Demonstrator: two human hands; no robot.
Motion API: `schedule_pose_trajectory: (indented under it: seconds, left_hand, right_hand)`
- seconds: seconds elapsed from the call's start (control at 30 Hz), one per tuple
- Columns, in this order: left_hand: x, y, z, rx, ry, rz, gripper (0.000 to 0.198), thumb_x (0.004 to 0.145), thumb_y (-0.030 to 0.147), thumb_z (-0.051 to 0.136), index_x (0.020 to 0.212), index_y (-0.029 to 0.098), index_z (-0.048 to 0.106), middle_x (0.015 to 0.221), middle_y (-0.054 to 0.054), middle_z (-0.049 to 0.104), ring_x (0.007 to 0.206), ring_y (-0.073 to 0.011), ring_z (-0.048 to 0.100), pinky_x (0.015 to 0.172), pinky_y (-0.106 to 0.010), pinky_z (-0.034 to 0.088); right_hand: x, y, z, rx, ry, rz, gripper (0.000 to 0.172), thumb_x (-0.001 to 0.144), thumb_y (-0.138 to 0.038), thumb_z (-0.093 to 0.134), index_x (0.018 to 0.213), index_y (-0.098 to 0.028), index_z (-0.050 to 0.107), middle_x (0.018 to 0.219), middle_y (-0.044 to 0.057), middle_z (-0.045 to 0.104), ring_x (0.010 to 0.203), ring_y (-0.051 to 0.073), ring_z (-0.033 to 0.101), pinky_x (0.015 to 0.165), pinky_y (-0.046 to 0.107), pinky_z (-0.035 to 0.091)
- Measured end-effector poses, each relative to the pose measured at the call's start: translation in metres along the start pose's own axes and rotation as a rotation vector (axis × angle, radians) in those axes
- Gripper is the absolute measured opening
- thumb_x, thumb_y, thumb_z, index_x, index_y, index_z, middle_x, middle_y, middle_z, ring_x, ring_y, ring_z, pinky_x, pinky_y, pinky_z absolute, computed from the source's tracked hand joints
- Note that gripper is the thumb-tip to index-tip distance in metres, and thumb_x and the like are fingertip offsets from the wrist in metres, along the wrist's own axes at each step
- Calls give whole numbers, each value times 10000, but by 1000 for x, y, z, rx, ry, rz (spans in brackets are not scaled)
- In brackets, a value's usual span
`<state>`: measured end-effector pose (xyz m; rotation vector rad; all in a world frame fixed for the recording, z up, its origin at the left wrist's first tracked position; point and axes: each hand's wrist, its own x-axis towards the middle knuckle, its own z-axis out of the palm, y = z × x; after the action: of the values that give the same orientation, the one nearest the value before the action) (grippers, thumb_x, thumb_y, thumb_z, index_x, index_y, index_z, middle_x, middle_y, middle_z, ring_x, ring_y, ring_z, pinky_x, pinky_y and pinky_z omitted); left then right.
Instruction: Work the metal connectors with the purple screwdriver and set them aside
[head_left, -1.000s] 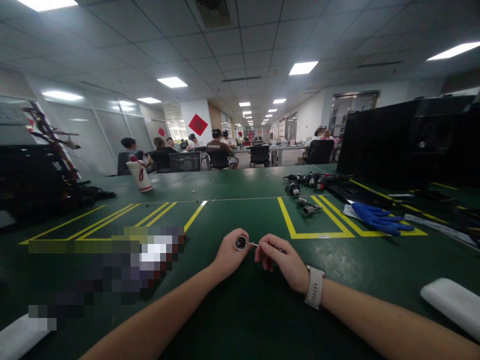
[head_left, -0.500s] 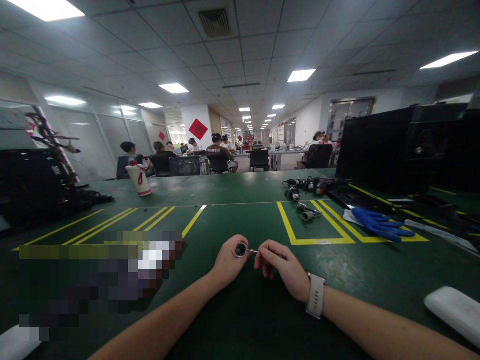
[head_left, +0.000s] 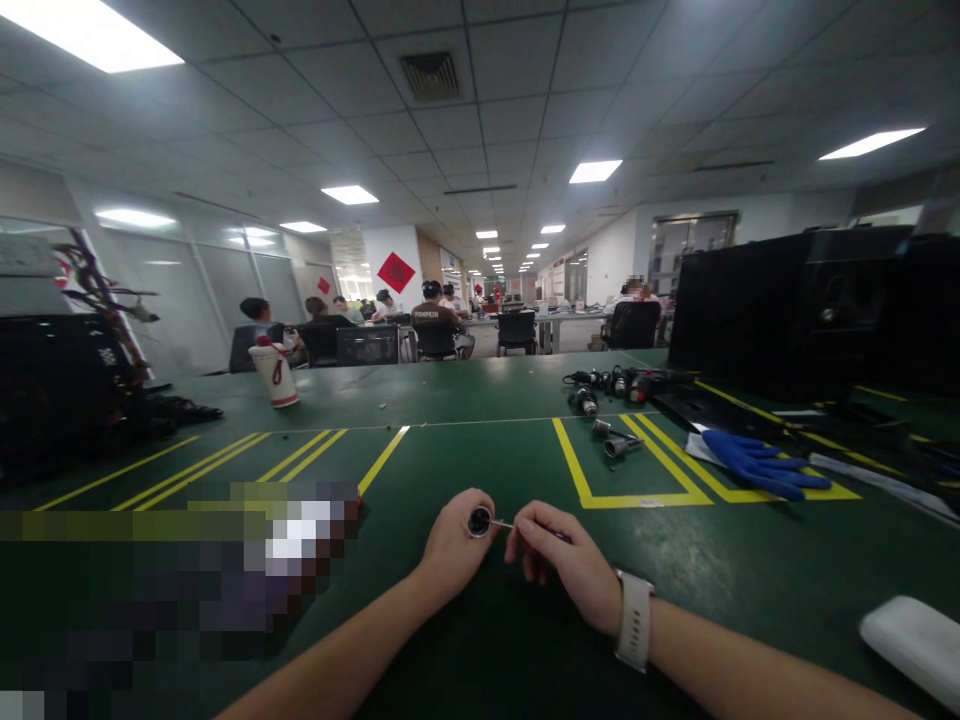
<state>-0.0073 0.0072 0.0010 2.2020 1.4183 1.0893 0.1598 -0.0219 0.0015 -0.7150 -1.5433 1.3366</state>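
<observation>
My left hand is closed around a small round metal part with a dark hollow inside, its open end facing me. A thin metal rod, seemingly a screwdriver shaft, reaches from my right hand to the side of that part. The fingers of my right hand are curled in a pinch around the screwdriver, and its handle is mostly hidden by them. Both hands are held above the green table, close together.
Metal fittings lie inside yellow tape marks, with dark cylindrical parts behind. A blue glove is at the right, near a black case. A paper cup stands far left. A white object sits lower right. People sit farther back.
The whole view has shifted slightly, so the table and hands appear a little lower. Both hands keep the same grip, and the rod stays at the metal part.
</observation>
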Motion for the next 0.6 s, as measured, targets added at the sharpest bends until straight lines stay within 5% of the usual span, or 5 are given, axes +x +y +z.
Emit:
schedule_pose_trajectory:
  seconds: [0.6]
  left_hand:
    - [-1, 0, -1, 121, 28, -73, 59, 717, 159, 503, 686, 194, 538, 729, -13, 568, 705, -183, 539, 619, -282, 395]
  right_hand:
    - [-6, 3, 6, -382, 107, -139, 309, 901, -335, 428, 680, -157, 549, 621, -11, 527, 556, 107, 486, 525, 214, 353]
